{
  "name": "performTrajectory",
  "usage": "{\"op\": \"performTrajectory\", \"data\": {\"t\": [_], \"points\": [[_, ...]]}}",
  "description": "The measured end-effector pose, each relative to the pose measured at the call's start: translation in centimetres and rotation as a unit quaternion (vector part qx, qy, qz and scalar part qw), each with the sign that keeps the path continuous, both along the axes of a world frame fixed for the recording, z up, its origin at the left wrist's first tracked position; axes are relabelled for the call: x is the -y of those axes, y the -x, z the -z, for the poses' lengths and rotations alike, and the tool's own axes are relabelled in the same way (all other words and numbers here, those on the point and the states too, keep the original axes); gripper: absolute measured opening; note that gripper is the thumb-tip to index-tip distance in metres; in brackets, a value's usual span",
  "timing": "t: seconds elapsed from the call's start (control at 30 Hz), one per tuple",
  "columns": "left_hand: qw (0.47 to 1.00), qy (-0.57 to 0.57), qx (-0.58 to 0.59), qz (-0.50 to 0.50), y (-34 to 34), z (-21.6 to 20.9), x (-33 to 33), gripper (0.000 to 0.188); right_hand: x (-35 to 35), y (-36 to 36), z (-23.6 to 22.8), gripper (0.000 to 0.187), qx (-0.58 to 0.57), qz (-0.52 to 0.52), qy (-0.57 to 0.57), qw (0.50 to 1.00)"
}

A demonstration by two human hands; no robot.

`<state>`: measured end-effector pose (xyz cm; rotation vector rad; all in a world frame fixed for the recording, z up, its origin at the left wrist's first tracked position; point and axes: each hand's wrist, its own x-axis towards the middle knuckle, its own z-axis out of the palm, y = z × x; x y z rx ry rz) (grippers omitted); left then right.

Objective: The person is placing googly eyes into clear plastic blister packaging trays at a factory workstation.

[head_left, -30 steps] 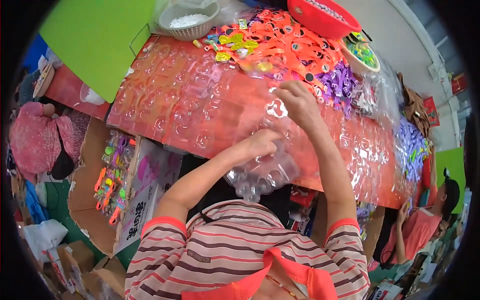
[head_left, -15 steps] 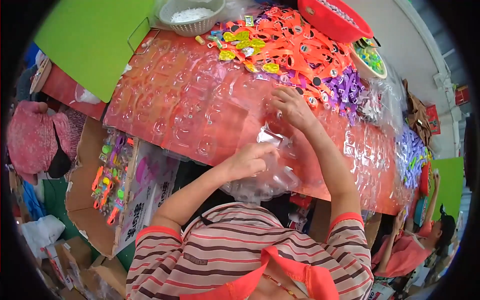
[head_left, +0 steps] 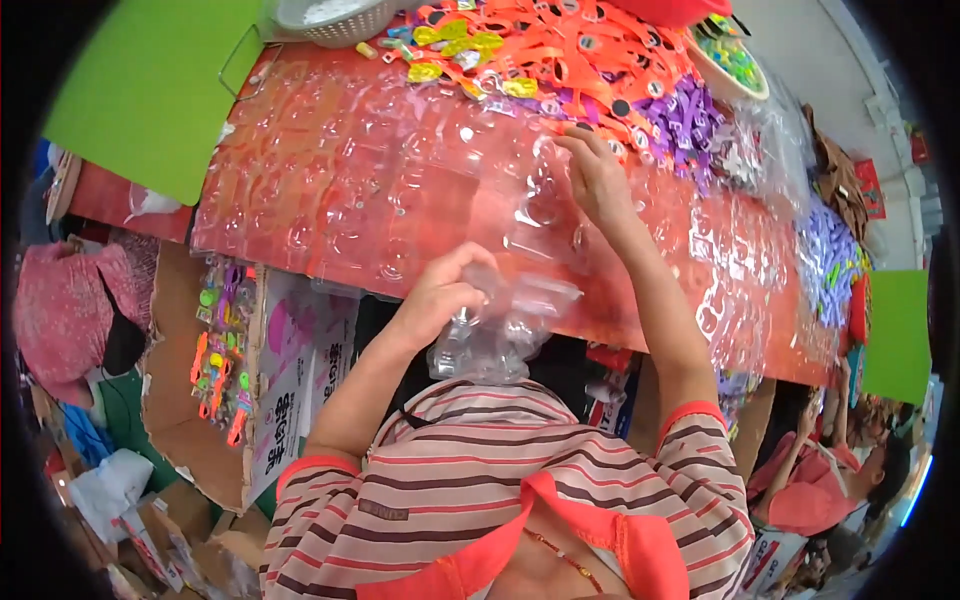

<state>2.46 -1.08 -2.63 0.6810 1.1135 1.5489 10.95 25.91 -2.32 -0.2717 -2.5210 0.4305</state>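
Note:
Clear plastic blister trays (head_left: 505, 340) sit in a small stack at the table's front edge, against my body. My left hand (head_left: 437, 300) is closed on the edge of a blister tray at the top of that stack, blurred by motion. Farther off, my right hand (head_left: 597, 185) has its fingers apart, with the fingertips over the rim of another blister tray (head_left: 540, 207) lying on the table. Beyond the right fingertips is a heap of orange toy watch straps (head_left: 590, 55). Purple straps (head_left: 685, 125) lie to its right.
Blister trays in rows (head_left: 320, 170) cover the red tabletop. At the back stand a grey basket (head_left: 345, 22) and a red basin (head_left: 665, 8). A green board (head_left: 130, 100) overhangs the left. A cardboard box (head_left: 195, 390) of packed colourful toys stands left; co-workers sit at both sides.
My left hand has moved left and now grips a clear tray over the stack. My right hand's fingers have straightened. The view has tipped, so the table sits higher.

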Motion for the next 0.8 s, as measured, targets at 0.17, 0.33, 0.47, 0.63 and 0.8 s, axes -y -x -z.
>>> {"op": "performTrajectory", "data": {"t": [0.17, 0.33, 0.47, 0.63, 0.8], "points": [[0.995, 0.008, 0.094, -0.017, -0.1, 0.4, 1.9, 0.029, 6.3, -5.8, 0.6, 0.033, 0.115, 0.059, 0.011, 0.992], [0.995, 0.021, 0.092, -0.02, 0.0, -0.1, 1.4, 0.03, 8.6, -8.1, 1.9, 0.031, 0.112, 0.075, -0.085, 0.987], [0.998, 0.026, 0.059, -0.002, 0.1, -0.9, -0.2, 0.038, 8.5, -8.5, 2.0, 0.031, 0.102, 0.073, -0.085, 0.989], [0.993, 0.028, 0.11, 0.02, -1.0, -1.8, -1.3, 0.041, 5.7, -7.1, 2.7, 0.029, 0.092, 0.089, -0.056, 0.99], [0.99, 0.029, 0.131, 0.035, -1.7, -0.7, -0.3, 0.04, 3.8, -5.7, 3.4, 0.017, 0.041, 0.114, -0.149, 0.981]]}}
